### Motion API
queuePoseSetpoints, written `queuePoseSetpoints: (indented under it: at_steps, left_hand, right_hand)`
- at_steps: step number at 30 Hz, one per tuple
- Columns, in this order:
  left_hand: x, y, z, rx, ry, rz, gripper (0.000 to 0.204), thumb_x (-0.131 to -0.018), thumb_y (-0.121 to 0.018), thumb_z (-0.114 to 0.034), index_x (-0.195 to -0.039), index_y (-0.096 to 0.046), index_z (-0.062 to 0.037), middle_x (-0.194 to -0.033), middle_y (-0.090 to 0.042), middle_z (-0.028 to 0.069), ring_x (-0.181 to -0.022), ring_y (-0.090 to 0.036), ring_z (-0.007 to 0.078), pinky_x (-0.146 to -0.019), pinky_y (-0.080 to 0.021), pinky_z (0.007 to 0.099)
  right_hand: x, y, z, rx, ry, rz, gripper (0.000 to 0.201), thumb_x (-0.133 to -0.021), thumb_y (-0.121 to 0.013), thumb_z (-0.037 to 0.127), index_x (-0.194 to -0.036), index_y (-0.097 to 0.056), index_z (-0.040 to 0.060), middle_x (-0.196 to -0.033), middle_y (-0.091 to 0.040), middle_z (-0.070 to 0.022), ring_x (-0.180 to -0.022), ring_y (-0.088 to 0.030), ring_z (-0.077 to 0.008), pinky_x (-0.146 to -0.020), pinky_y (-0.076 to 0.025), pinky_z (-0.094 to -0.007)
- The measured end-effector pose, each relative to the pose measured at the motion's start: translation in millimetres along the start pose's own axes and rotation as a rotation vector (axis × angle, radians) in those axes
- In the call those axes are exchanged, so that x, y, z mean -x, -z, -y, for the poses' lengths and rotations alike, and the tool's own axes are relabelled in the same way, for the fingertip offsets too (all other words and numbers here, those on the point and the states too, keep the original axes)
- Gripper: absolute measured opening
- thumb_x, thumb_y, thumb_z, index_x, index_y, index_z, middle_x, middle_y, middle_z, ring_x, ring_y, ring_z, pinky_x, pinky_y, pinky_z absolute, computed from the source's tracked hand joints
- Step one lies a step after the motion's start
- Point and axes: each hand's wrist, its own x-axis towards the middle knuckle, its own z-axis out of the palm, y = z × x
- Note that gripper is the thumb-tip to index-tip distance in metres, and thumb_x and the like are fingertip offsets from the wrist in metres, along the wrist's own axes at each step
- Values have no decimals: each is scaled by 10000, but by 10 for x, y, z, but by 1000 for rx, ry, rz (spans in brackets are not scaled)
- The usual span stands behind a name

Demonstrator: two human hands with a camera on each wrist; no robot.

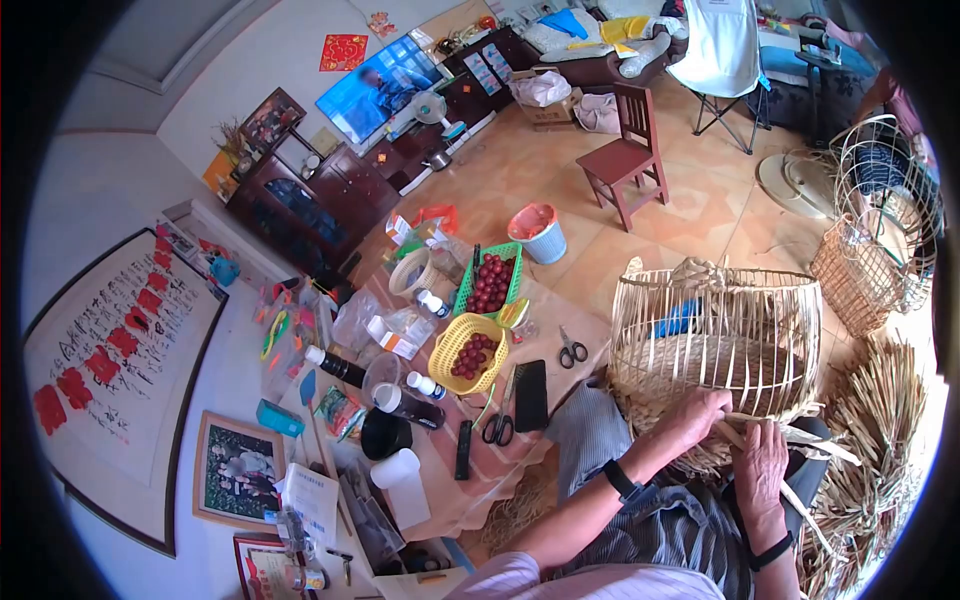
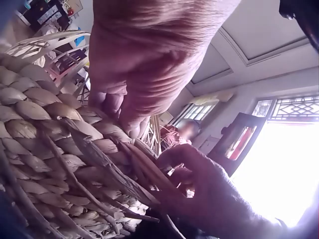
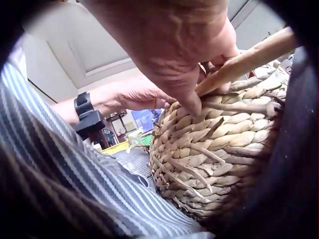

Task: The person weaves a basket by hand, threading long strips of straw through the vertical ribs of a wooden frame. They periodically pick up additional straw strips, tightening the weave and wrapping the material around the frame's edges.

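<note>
A half-woven straw basket (image 1: 715,362) lies across the person's lap, its upper part an open cage of upright strips and its lower part tightly braided. At the near edge of the braid, the left hand (image 1: 698,415) grips the basket with curled fingers. Close beside it the right hand (image 1: 762,468) pinches a flat pale straw strip (image 3: 249,60) between thumb and fingers against the weave. Seen from the left wrist, thick braided rows (image 2: 55,119) with loose strand ends fill the left side. The left fingertips are partly hidden behind the braid there.
A bundle of dry straw (image 1: 875,465) lies on the right. On the left, a table (image 1: 560,300) bears scissors (image 1: 572,350), a phone (image 1: 532,395), a yellow basket (image 1: 445,360) and a green basket (image 1: 515,270) of red fruit. Beyond are a bin (image 1: 540,246) and a wooden chair (image 1: 612,160).
</note>
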Motion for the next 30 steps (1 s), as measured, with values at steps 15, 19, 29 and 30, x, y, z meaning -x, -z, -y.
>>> queuePoseSetpoints:
  at_steps: [15, 19, 29, 30]
  left_hand:
    - [-48, -209, 323, 72, 44, -39, 83, -935, -661, -23, -998, -714, -35, -866, -728, 175, -812, -726, 280, -715, -550, 418]
    - [-29, -58, 123, 185, 188, 59, 120, -962, -641, -13, -1037, -730, -41, -856, -730, 141, -800, -711, 213, -742, -551, 363]
    - [15, 211, -132, -75, 73, 170, 212, -997, -648, -32, -1199, -706, -60, -932, -756, 197, -878, -756, 371, -802, -575, 464]
    - [55, 228, -148, -147, 105, 241, 322, -980, -652, -22, -1298, -657, -75, -1014, -760, 218, -942, -748, 422, -830, -579, 496]
  right_hand:
    - [-28, 38, 4, -20, -3, 182, 143, -935, -607, 73, -1064, -552, 44, -931, -658, -155, -747, -713, -347, -606, -553, -470]
    - [339, 106, 5, -83, 56, 331, 61, -997, -564, 110, -1017, -527, 65, -763, -685, -134, -635, -700, -366, -536, -537, -502]
    - [399, 798, -395, -1139, -573, 749, 278, -1112, -624, 300, -1005, -588, 46, -683, -537, 13, -520, -526, -158, -477, -414, -309]
    - [341, 925, -400, -1306, -724, 781, 286, -1116, -620, 313, -1019, -599, 46, -685, -512, 36, -528, -497, -124, -482, -399, -280]
